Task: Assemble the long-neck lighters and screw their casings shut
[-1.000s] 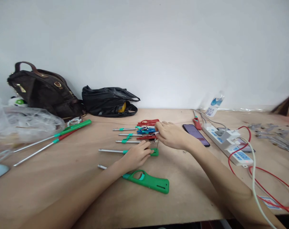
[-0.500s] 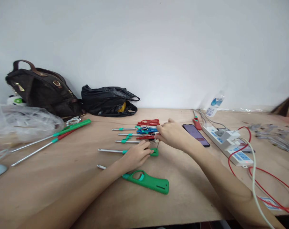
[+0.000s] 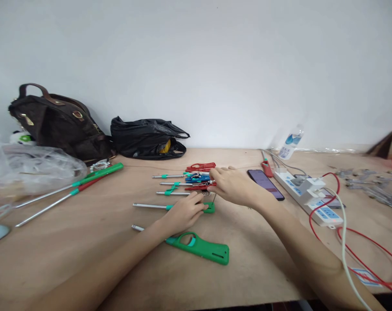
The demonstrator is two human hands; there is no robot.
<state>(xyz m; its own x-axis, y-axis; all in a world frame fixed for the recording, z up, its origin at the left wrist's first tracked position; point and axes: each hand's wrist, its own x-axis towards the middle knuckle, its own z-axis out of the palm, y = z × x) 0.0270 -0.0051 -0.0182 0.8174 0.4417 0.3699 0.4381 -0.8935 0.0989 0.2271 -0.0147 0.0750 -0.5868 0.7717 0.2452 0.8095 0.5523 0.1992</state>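
Green lighter [image 3: 210, 208] flat on the surface [image 3: 248, 272], under the left hand [image 3: 184, 211] — fingertips bear on its handle, though I can't tell whether that grip closes round it; right hand [image 3: 233, 185] pinches a slim metal rod [image 3: 214, 198] above the handle's end. Likely light, stiff, smooth plastic, apt to skid — best held by the broad handle, not the narrow metal tube [image 3: 150, 206].

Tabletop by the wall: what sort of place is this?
Probably a makeshift workbench, judging by several long-nosed lighters, loose metal parts at the right and a power strip.
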